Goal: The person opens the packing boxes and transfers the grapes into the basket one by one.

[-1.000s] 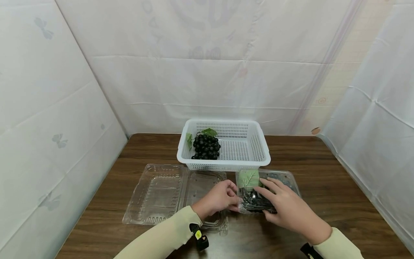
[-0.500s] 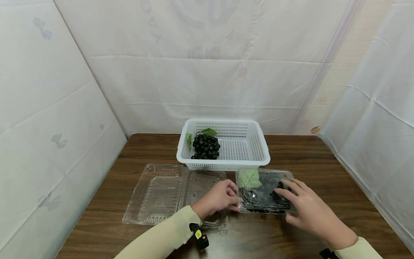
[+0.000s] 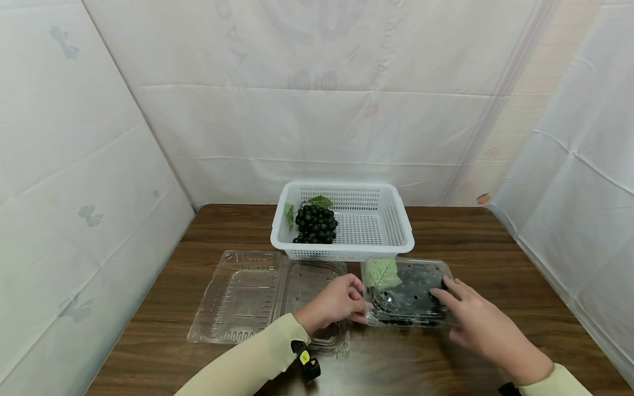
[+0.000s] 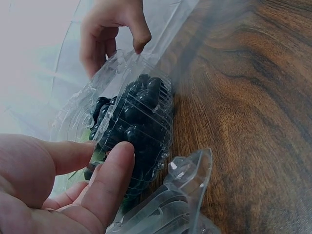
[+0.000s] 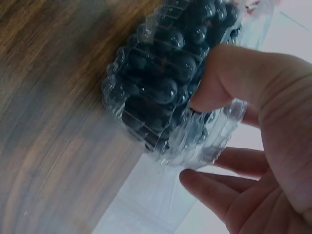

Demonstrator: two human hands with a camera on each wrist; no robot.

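Observation:
A clear plastic clamshell box (image 3: pixel 416 300) with its lid down lies on the table, filled with dark grapes (image 5: pixel 163 90). A green leaf (image 3: pixel 383 273) shows under the lid at the left. My left hand (image 3: pixel 337 300) pinches the box's rim at the front left corner; in the left wrist view, thumb and finger meet at that edge. Over the right end lies my right hand (image 3: pixel 487 324), its thumb (image 5: pixel 212 80) pressed at the front rim and its curled fingers reaching round the corner.
A second clamshell box (image 3: pixel 238 297) lies open on the table at the left, close under my left forearm. Behind both boxes stands a white perforated basket (image 3: pixel 346 250), with a bunch of dark grapes (image 3: pixel 316 223) in its left half. White sheets (image 3: pixel 317 121) hang around the table.
My right hand has slid rightward along the lid from the middle to the right end, uncovering the leaf and lid top. The left hand stays at the left corner.

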